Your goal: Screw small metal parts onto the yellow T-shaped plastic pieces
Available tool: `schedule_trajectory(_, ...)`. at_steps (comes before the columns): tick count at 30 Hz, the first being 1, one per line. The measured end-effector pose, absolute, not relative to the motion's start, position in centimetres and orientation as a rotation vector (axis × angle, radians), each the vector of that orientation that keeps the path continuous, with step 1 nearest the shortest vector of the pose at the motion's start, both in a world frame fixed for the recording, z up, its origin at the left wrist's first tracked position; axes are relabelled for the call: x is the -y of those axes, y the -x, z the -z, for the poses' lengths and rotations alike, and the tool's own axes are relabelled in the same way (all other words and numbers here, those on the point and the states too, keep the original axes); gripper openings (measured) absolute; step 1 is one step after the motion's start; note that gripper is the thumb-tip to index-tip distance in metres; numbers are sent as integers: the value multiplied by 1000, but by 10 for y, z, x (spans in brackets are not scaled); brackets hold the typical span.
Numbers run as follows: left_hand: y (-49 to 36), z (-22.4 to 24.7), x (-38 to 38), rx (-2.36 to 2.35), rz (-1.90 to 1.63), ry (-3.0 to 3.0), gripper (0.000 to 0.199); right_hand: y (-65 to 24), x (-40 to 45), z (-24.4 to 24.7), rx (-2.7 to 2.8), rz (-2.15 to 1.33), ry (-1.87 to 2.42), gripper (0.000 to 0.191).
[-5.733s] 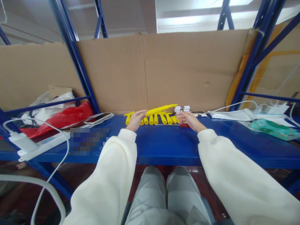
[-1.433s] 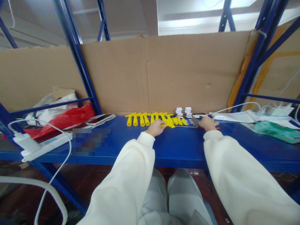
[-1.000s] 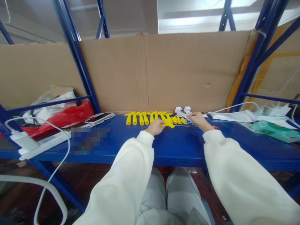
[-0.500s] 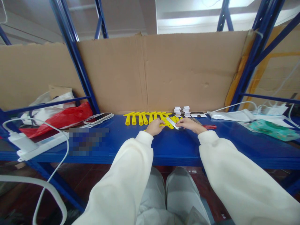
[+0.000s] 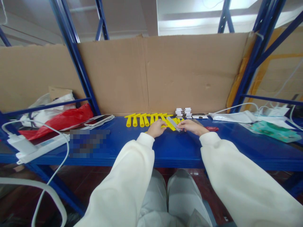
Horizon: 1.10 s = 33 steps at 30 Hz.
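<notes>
My left hand point(image 5: 156, 128) is closed around the handle of a yellow T-shaped scraper point(image 5: 170, 125), low over the blue bench. Pinched in the fingers of my right hand point(image 5: 192, 126) is the end of a flat silver metal strip point(image 5: 173, 123), which lies slantwise against the scraper's head. Whether the strip sits in the head or only rests on it, I cannot tell. Behind my hands, several more yellow scrapers point(image 5: 135, 121) stand in a row with their hollow handle ends facing me. Other yellow pieces are partly hidden behind the strip.
White folded pieces point(image 5: 183, 112) are stacked against the cardboard wall point(image 5: 113, 75). A red-handled tool point(image 5: 212, 128) lies beside my right wrist. At left are a phone point(image 5: 99, 120), a red bag point(image 5: 68, 121) and a power strip point(image 5: 42, 146); at right, a green packet point(image 5: 276, 130).
The silver strip has tilted slightly and looks duller, with its upper end a little further left. My right fingers have shifted slightly left along it. The left hand holds almost still.
</notes>
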<state>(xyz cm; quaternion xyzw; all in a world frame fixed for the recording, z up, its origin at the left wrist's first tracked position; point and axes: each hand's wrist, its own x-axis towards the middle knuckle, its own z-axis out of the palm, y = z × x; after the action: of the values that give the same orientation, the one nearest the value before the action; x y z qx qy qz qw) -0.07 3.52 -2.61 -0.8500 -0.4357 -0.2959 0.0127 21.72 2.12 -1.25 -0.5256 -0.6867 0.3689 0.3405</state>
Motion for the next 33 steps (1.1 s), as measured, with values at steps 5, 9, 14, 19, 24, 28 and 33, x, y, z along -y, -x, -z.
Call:
schedule_trajectory(5, -1, 26, -35, 1301, 971, 2681, 11, -216, -21, 16, 1710, -1075, 1320, 15)
schedule_trajectory(9, -2, 27, -36, 1250, 1030, 2691, 10, -212, -16, 14, 1655, -1154, 1309, 14)
schedule_trajectory(14, -1, 30, -40, 1202, 1049, 2710, 10, -207, -10, 11, 1598, -1191, 1309, 16)
schedule_trajectory(19, 0, 32, -42, 1164, 1078, 2704, 10, -204, -10, 9, 1587, -1132, 1373, 19)
schedule_trajectory(24, 0, 32, -41, 1170, 1113, 2683, 11, -204, -10, 8, 1556, -1115, 1402, 20)
schedule_trajectory(28, 1, 32, -40, 1155, 1107, 2697, 12, -204, -10, 10, 1515, -1141, 1404, 18)
schedule_trajectory(33, 1, 31, -40, 1113, 1067, 2720, 12, -203, -14, 15, 1563, -1154, 1380, 23)
